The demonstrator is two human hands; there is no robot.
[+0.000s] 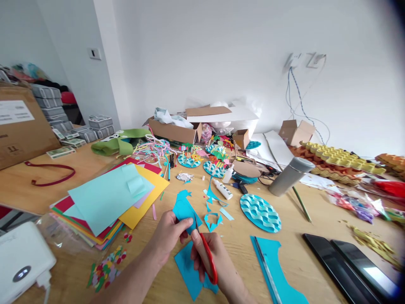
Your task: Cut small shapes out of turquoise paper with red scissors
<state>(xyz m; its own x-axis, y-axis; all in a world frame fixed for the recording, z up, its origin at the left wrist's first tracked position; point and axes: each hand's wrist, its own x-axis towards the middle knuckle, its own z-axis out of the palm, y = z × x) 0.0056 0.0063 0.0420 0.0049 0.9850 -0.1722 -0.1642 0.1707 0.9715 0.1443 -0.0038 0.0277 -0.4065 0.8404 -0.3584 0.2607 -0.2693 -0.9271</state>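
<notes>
My left hand pinches a piece of blue paper between thumb and fingers, low over the table. In my right hand is a pair of red-handled scissors, its blades meeting the right edge of that paper. Below my hands lies another blue sheet. Just beyond them are blue offcuts, among them a jagged ring-shaped scrap. To the right, a larger blue sheet has a silver pen-like stick resting on it.
A wavy-patterned blue oval lies right of my hands, with a grey flask behind it. A glue bottle lies ahead. Stacked coloured paper and paper confetti are left; two phones lie right.
</notes>
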